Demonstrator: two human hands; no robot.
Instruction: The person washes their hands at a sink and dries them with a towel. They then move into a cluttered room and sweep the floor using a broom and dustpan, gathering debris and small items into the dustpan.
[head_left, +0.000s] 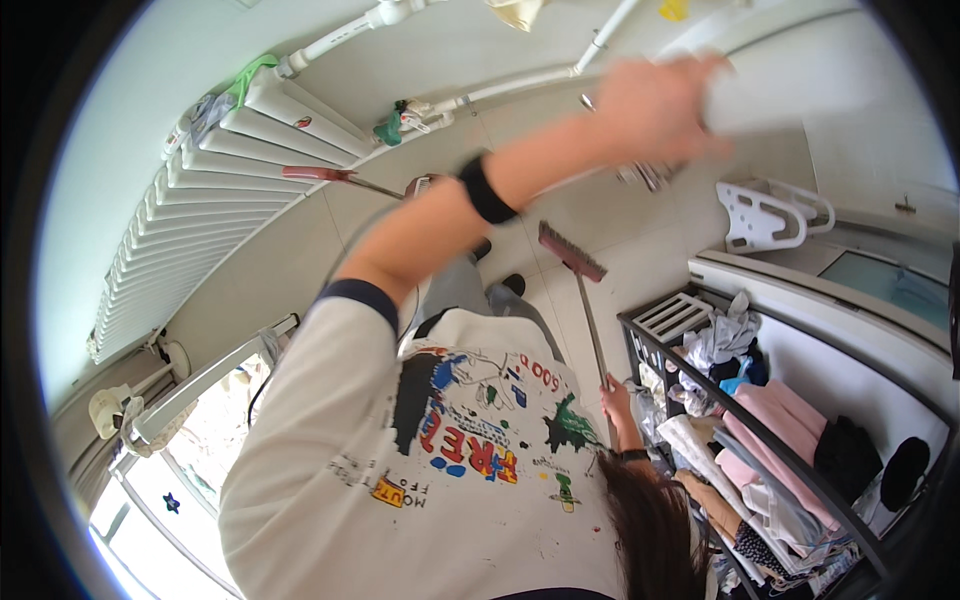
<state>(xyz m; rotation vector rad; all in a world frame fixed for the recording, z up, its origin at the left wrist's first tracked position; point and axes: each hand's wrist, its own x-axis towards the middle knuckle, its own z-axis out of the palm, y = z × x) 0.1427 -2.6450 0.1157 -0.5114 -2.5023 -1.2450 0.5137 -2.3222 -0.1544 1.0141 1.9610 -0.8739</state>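
My left hand (652, 109), blurred by motion, is raised across the upper middle of the view on an outstretched arm with a black wristband. Its fingers are around the end of a white object (780, 86), too blurred to name. Low on the right side, my right hand (618, 406) grips the thin handle of a broom (592, 322). The dark red broom head (571, 251) with dark bristles rests on the tiled floor (517, 247) ahead of my feet. A long-handled tool with a reddish grip (319, 173) leans by the radiator; my forearm partly hides its lower end.
A white radiator (225, 195) lines the left wall, with white pipes (517, 84) beyond it. On the right stands a black-framed rack (780, 442) holding piled clothes. Past it are a white perforated plastic piece (765, 217) and a white-edged ledge (795, 289).
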